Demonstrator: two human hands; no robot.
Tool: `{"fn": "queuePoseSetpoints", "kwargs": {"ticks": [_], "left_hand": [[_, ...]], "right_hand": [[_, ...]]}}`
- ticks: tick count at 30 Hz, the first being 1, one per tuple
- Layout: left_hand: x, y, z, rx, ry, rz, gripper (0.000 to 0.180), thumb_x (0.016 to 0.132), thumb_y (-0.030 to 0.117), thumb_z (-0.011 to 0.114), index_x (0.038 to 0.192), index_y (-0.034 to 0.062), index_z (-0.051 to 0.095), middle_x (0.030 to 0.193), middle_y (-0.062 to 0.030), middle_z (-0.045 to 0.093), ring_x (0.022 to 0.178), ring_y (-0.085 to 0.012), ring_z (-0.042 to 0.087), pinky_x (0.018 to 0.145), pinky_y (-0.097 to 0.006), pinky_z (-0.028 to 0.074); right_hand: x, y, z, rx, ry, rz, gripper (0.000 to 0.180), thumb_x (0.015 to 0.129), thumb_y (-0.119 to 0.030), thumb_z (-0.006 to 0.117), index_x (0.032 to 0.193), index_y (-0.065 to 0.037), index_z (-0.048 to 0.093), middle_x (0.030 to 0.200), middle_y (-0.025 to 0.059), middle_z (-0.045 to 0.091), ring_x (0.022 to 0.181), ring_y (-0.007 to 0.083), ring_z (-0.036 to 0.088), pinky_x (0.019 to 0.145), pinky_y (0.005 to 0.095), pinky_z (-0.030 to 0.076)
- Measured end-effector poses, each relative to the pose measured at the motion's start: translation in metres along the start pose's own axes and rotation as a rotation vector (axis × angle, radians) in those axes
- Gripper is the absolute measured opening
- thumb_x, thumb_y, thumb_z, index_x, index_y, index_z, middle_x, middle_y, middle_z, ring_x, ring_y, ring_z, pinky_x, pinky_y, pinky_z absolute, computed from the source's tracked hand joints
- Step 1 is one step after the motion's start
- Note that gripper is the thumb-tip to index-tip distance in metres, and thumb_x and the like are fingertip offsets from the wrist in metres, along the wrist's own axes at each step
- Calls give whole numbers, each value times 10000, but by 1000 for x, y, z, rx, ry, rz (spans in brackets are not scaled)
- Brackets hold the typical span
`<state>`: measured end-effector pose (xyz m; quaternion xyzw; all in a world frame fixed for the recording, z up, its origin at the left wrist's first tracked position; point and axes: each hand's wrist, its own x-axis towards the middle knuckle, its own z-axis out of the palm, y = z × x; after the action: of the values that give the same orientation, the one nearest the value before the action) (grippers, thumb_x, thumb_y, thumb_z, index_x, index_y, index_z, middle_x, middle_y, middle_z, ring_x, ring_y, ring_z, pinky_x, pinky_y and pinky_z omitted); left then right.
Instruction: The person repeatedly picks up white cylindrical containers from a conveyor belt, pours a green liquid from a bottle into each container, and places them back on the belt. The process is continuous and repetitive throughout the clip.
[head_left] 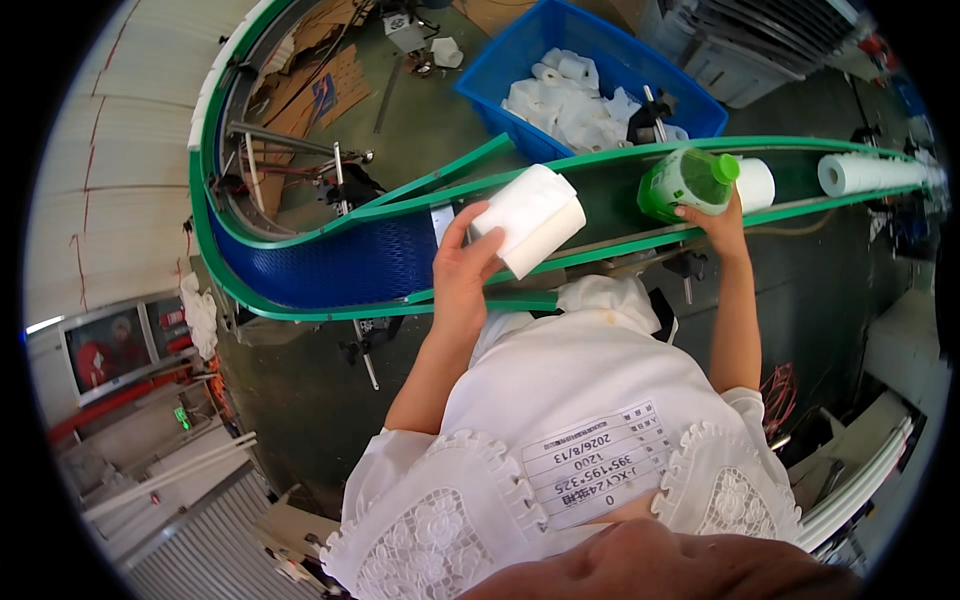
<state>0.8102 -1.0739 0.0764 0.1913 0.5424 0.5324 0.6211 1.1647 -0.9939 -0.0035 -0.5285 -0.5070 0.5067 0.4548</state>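
Note:
A white paper roll point(535, 215) is tilted above the conveyor, with a loose flap of paper on it. My left hand point(466, 258) grips it from its left side, fingers around the edge. My right hand point(722, 215) is closed around a green plastic bottle point(668, 185) with a bright green cap and a pale label. Just right of the bottle, another white roll point(757, 184) is partly hidden by it and by my hand. A longer white roll point(862, 175) lies farther right on the conveyor point(320, 272).
Green rails border the conveyor, which curves away at the left with a blue belt. Behind it stands a blue bin point(497, 75) full of white rolls and paper scraps. Cardboard pieces point(335, 90) lie on the floor. Metal rods and black clamps point(648, 118) stick out along the rails.

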Motion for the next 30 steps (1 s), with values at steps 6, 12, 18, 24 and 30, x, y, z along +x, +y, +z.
{"fn": "queuePoseSetpoints", "kwargs": {"ticks": [6, 12, 18, 24, 30], "left_hand": [[-2, -6, -5, 12, 81, 57, 428, 874, 93, 697, 1285, 58, 580, 1200, -117, 608, 1048, -206, 630, 891, -351, 529], [0, -13, -6, 0, 80, 115, 401, 897, 107, 700, 1281, 73, 590, 1057, -100, 662, 931, -152, 621, 772, -300, 506], [-4, -13, 0, 1, 59, 118, 404, 925, 131, 690, 1303, 79, 559, 986, -93, 696, 901, -124, 620, 790, -277, 484], [-11, -15, -3, -90, -21, 148, 397, 935, 119, 675, 1307, 83, 541, 910, -101, 718, 846, -114, 625, 726, -247, 469], [-13, -13, -6, -192, -33, 143, 401, 945, 113, 664, 1319, 87, 521, 922, -124, 718, 894, -121, 646, 727, -255, 473]], "right_hand": [[-17, -81, 38, -155, 25, -283, 868, 591, -143, 943, 1324, -23, 495, 1205, 98, 609, 1109, 227, 593, 985, 367, 468], [-20, -202, 89, -1022, -300, -791, 842, 521, -151, 894, 1273, -27, 538, 1043, 104, 600, 941, 293, 605, 814, 390, 479], [-21, -227, 138, -1566, -544, -1061, 500, 662, -134, 712, 1127, -18, 566, 878, 54, 533, 886, 222, 526, 775, 324, 402], [-30, -244, 172, -1940, -679, -1165, 315, 716, -157, 663, 997, -61, 561, 882, 31, 518, 894, 176, 502, 771, 302, 375], [-15, -256, 170, -2018, -619, -1145, 266, 734, -170, 649, 965, -68, 566, 869, 25, 518, 889, 163, 499, 784, 301, 373]]}}
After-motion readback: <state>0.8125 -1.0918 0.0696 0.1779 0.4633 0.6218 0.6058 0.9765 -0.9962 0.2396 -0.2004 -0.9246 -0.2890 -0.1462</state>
